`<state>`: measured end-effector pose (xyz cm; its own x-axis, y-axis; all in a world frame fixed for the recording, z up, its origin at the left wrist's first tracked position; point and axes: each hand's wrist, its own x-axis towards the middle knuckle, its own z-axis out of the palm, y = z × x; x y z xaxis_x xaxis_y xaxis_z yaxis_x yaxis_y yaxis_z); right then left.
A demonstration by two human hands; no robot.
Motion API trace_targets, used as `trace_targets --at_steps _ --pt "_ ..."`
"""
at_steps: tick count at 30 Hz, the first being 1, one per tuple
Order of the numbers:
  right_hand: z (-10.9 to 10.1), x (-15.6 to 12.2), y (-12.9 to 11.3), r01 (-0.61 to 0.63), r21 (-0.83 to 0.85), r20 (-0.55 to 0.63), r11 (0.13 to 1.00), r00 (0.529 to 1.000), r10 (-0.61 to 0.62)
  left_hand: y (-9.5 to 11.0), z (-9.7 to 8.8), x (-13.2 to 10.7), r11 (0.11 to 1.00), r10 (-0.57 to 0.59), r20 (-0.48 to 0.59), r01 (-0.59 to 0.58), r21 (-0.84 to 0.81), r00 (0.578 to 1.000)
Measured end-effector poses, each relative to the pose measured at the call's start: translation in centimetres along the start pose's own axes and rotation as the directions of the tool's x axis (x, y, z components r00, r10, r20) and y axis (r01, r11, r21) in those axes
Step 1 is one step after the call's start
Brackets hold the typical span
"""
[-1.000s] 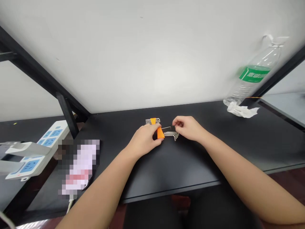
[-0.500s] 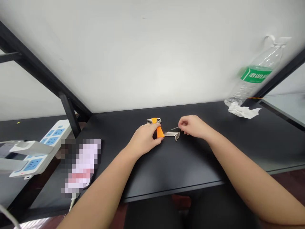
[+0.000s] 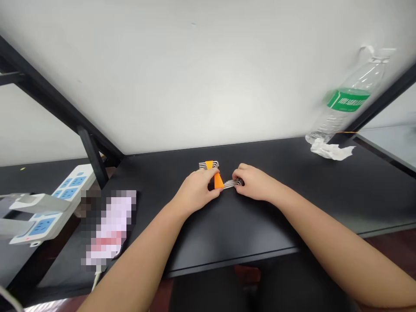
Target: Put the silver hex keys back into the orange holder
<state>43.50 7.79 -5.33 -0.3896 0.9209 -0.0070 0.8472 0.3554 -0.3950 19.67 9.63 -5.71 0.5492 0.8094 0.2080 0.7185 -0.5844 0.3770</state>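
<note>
My left hand [image 3: 196, 190] is closed on an orange hex key holder [image 3: 219, 181], thumb at its lower edge and fingers over its top. Silver L-shaped hex keys [image 3: 229, 184] stick out to the right of the holder. Around their bent ends the fingers of my right hand [image 3: 256, 183] are closed, hiding part of them. Just beyond my left fingers lies another row of hex keys [image 3: 215, 164] in an orange band [image 3: 209, 164]; whether this band joins the holder is hidden by my hand.
On the black desk [image 3: 234, 229], a phone [image 3: 112, 227] with a cable lies at the left, near a white power strip [image 3: 69, 190] with plugs. At the back right, a clear bottle [image 3: 347, 99] leans on the wall beside crumpled tissue [image 3: 331, 150]. A black frame [image 3: 55, 95] rises left.
My right hand has moved left and down, from holding a thin key apart from the others to gripping the bent ends of the keys. My left hand stays on the holder.
</note>
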Motion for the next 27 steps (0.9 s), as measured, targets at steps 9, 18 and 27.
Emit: trace_targets --at_steps 9,18,27 --pt "0.3 0.5 -0.6 0.245 0.313 -0.335 0.918 0.933 -0.135 1.1 -0.3 0.0 0.974 0.039 0.025 -0.032 -0.222 0.999" --pt "0.9 0.7 -1.6 0.268 0.434 -0.361 0.86 0.926 -0.106 1.5 -0.4 0.1 0.974 0.079 0.025 -0.072 -0.214 0.997" --pt "-0.6 0.9 0.7 -0.066 0.526 -0.185 0.848 0.964 0.19 -0.2 0.1 0.0 0.999 0.029 -0.019 -0.03 -0.036 0.999"
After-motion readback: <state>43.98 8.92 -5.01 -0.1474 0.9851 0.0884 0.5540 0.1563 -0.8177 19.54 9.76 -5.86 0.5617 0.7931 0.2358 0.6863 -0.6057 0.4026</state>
